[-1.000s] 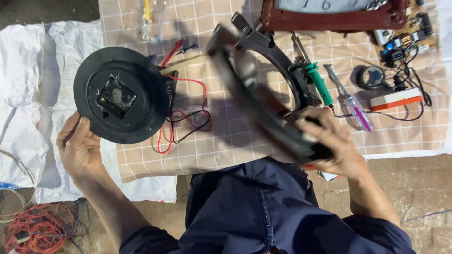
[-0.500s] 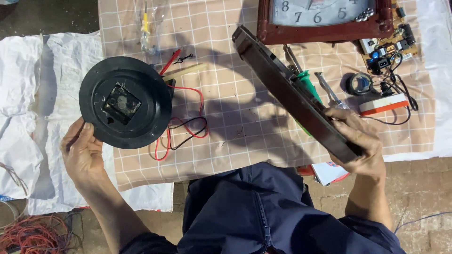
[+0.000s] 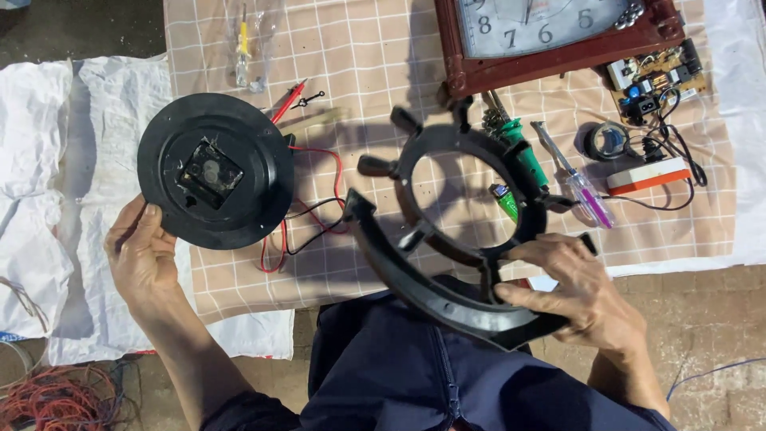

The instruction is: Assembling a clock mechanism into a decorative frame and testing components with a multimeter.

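Two black plastic clock parts are in hand, so the dismantling looks, by my judgement, well along: the casing is already apart, while the movement remains fixed in its disc and nothing is put back together. At the left of the frame the left hand (image 3: pixel 144 259) lies half open against the lower rim of the round black back disc (image 3: pixel 215 170), fingers curled at its edge; the disc rests flat on the checked cloth (image 3: pixel 359 48), matte and smooth, with a square movement box (image 3: pixel 209 173) at its centre. At the lower right the right hand (image 3: pixel 578 291) is closed on the black wheel-shaped frame (image 3: pixel 459 231), thumb and fingers pinching its rim; this ring with stubby spokes is tilted up off the cloth, centre of the frame. Red and black wires (image 3: pixel 307 215) loop between the two parts. Toward the upper right lie a dark red wooden clock (image 3: pixel 558 36) with a pale dial, a green-handled soldering iron (image 3: pixel 523 156), a clear purple screwdriver (image 3: pixel 582 191) and a small circuit board (image 3: pixel 658 76).
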